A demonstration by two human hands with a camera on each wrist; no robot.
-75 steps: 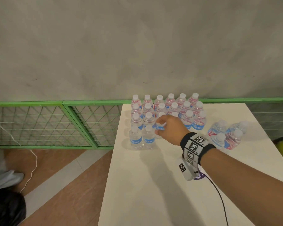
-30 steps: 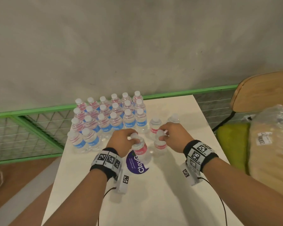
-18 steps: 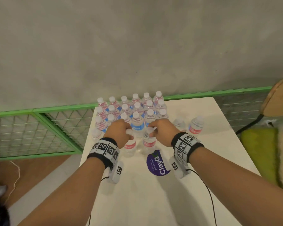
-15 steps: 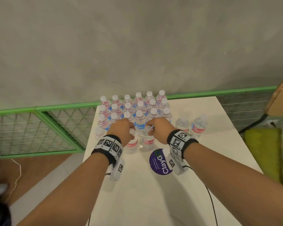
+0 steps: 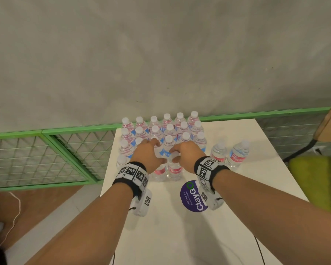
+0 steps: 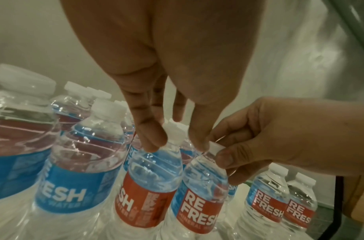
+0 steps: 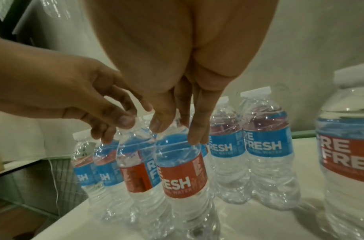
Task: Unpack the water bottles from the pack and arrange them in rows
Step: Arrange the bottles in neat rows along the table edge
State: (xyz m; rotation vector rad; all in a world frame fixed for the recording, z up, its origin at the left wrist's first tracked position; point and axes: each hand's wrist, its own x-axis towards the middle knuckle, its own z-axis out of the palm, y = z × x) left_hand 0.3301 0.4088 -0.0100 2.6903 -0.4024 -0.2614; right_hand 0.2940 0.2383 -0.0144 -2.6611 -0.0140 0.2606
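Several rows of small water bottles stand at the far left of the white table. In front of them stand two red-label bottles side by side. My left hand pinches the neck of the left bottle just under its cap. My right hand pinches the cap of the right bottle. Both bottles are upright on the table, beside blue-label bottles of the front row.
Two loose red-label bottles stand apart on the right. A purple round sticker lies near my right wrist. A green mesh fence runs beyond the table's left edge. A green-cushioned chair stands at the right.
Both hands have carried their red-label bottles left and away from me, from near the sticker to the front of the rows. Two of the loose bottles stay on the right.
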